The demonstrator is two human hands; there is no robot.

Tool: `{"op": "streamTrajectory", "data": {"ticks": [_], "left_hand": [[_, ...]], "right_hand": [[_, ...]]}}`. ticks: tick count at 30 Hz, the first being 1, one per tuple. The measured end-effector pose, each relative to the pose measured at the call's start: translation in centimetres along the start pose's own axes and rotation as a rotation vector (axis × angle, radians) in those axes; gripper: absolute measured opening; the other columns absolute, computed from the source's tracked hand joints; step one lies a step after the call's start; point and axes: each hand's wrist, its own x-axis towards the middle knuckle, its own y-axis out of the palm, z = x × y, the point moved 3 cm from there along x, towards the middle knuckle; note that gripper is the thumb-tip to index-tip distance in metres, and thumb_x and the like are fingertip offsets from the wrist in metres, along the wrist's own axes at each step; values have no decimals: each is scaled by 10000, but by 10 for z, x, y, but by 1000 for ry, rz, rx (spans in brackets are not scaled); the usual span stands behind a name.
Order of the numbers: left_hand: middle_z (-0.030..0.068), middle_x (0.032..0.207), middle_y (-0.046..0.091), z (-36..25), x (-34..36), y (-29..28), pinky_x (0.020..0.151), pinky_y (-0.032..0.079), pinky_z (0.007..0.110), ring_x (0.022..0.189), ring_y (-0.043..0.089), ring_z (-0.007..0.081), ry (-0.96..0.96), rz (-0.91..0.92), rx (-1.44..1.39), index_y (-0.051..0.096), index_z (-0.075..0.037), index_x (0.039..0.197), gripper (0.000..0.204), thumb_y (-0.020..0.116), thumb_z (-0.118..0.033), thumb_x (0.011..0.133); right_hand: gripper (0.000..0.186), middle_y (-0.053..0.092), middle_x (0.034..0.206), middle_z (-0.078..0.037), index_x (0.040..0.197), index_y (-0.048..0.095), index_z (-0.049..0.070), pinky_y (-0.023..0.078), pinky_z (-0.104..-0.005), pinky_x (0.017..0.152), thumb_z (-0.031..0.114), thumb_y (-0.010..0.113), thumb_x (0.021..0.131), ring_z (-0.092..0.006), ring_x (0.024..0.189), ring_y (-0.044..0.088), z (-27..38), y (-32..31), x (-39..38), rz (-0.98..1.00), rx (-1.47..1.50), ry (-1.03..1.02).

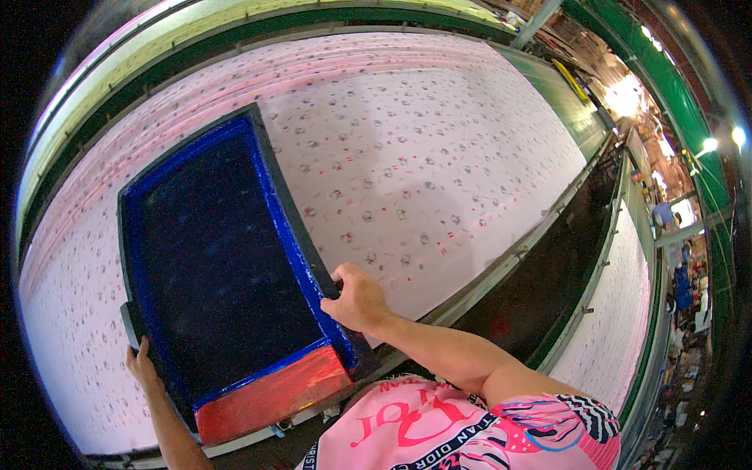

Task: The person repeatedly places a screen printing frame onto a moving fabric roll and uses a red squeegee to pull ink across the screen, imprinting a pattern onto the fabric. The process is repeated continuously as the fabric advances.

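Observation:
A large screen-printing frame (211,243) lies before me, with dark mesh, a blue inner border and a black outer rim. Its near end carries a red, paint-smeared strip (270,392). My right hand (358,301) grips the frame's right rim near the close corner, fingers curled over the edge. At the left rim, my left hand (143,368) holds the side below a small dark block, its fingers partly hidden. Under the frame stretches pale pink fabric (439,157) printed with small black and red motifs, spread along a long table.
The table's near edge rail (501,262) runs up to the right. Beyond a dark gap stands another table with printed fabric (607,313). A yellow bar (570,81) lies at the far right end of the green tabletop. Another long table (157,63) runs along the far side.

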Motion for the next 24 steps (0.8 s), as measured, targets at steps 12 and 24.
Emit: {"op": "streamTrajectory", "data": {"ticks": [12,24], "left_hand": [[66,901,735,-166,-105,182,716,498,372,764,630,182,-13,-46,-46,779,28,1010,295,861,-254,981],[26,953,768,-308,-293,474,767,498,341,817,632,146,-10,-48,-105,809,-18,1085,167,873,-92,949]], "right_hand": [[360,785,1027,-244,950,763,5,614,-532,891,273,864,731,-455,974,768,-135,-178,116,-73,-51,-8],[325,762,973,-243,915,754,13,597,-533,831,232,863,700,-457,919,753,-408,-388,205,-106,-118,145]]}}
